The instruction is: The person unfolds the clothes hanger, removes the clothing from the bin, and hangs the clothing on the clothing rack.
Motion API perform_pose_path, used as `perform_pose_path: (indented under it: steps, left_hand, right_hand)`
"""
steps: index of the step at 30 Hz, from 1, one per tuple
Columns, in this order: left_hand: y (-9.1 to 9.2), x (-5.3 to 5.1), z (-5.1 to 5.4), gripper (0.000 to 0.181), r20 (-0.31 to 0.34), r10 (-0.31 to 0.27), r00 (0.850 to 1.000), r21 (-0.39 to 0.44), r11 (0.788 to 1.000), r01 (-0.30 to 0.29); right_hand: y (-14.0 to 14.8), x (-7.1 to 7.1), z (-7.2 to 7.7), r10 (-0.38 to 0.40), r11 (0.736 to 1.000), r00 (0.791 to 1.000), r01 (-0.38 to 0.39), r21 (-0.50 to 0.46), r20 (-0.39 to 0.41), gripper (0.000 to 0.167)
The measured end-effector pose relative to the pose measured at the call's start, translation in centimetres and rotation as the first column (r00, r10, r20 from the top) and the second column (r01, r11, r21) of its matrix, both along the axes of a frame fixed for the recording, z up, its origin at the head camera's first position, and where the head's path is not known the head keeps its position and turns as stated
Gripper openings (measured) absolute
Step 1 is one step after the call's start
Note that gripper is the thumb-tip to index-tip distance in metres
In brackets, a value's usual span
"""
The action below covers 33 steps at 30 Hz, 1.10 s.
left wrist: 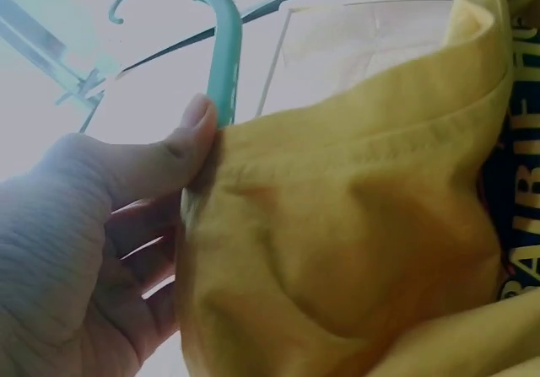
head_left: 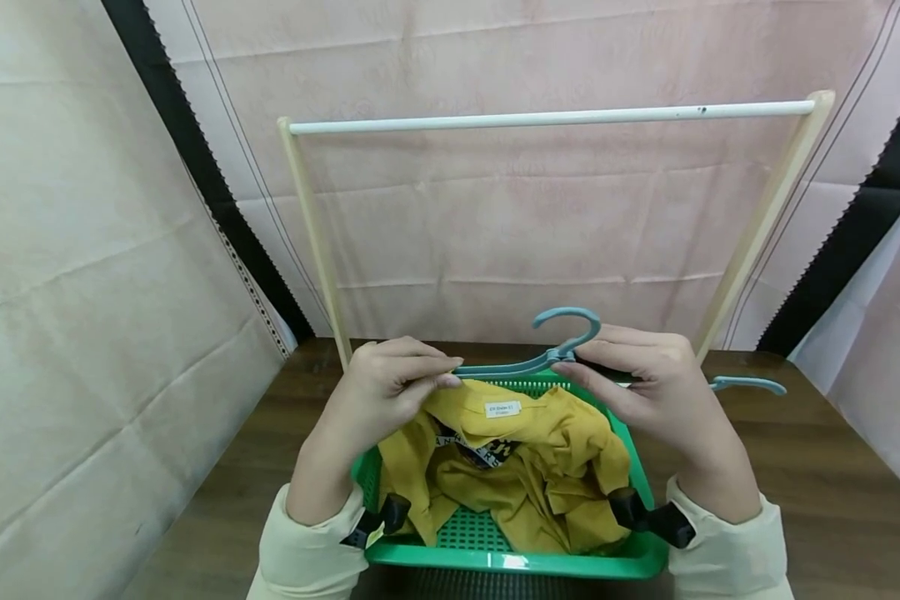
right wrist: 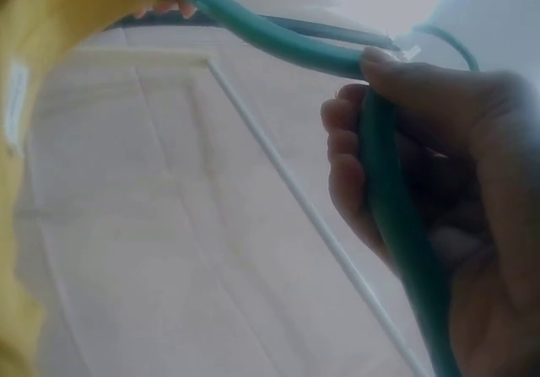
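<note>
Hanger (head_left: 510,369) and shirt (head_left: 555,475) look only partly joined: the left grip (head_left: 386,387) pinches cloth and one hanger arm together at the neckline, while the right grip (head_left: 663,392) closes on the hanger just by its hook. The shirt lies in the basket (head_left: 450,558), the hanger's other arm (running through the right grip) is outside the cloth, and the hook is off the rail (head_left: 555,119), so fitting and hanging seem left to do.

The hanger (head_left: 506,369) looks like smooth, shiny plastic, the shirt (head_left: 528,492) soft matt cloth, the basket (head_left: 513,564) at six o'clock glossy perforated plastic, the surface (head_left: 810,475) wood-grained, and the rail (head_left: 547,119) toward twelve o'clock smooth, glossy against creased matt sheeting (head_left: 495,233).
</note>
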State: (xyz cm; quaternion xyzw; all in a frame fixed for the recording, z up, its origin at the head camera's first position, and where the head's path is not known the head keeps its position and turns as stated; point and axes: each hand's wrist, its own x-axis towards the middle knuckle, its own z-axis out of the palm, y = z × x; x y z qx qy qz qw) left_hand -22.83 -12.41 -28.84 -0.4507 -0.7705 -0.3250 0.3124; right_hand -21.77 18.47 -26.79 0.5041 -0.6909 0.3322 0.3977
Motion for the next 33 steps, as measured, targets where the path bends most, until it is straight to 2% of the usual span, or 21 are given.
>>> perform_pose_path:
  steps: [7, 12, 16, 21, 24, 26, 28, 33]
  left_hand:
    - [0.6, 0.1, 0.1, 0.009, -0.092, 0.065, 0.994, 0.026, 0.998, -0.063]
    - [0.9, 0.1, 0.1, 0.011, -0.145, 0.135, 0.980, 0.020, 0.991, -0.134]
    - [1.1, 0.2, -0.1, 0.008, -0.169, 0.193, 0.966, 0.023, 0.981, -0.192]
    - [1.1, 0.1, 0.4, 0.007, -0.154, 0.269, 0.951, 0.072, 0.963, -0.261]
    - [0.6, 0.1, 0.7, 0.010, -0.115, 0.345, 0.931, 0.144, 0.934, -0.328]
    - [0.3, 0.1, 0.8, 0.011, -0.087, 0.369, 0.926, 0.183, 0.919, -0.349]
    - [0.1, 0.1, 0.8, 0.011, -0.068, 0.358, 0.931, 0.204, 0.919, -0.338]
    - [0.7, 0.5, 0.6, 0.007, -0.068, 0.223, 0.972, 0.173, 0.962, -0.209]
  right_hand:
    - [-0.2, 0.0, -0.1, 0.005, 1.000, 1.000, -0.005, -0.002, 0.012, 0.013]
    - [-0.9, 0.1, -0.1, -0.016, 1.000, 1.000, 0.016, 0.002, 0.000, 0.025]
    - [-1.4, 0.2, -0.2, -0.026, 1.000, 1.000, 0.026, -0.005, -0.015, 0.028]
    - [-0.5, 0.5, -0.1, 0.020, 0.997, 0.999, -0.022, 0.068, 0.027, 0.024]
    - [0.6, 0.5, 0.2, 0.049, 0.994, 0.997, -0.055, 0.090, 0.062, 0.018]
    - [1.2, 0.4, 0.3, 0.046, 0.995, 0.997, -0.052, 0.091, 0.069, 0.013]
    - [1.5, 0.2, 0.3, 0.035, 0.995, 0.997, -0.041, 0.088, 0.064, 0.006]
    - [0.7, 0.0, 0.0, 0.003, 0.998, 0.999, -0.006, 0.070, 0.041, 0.009]
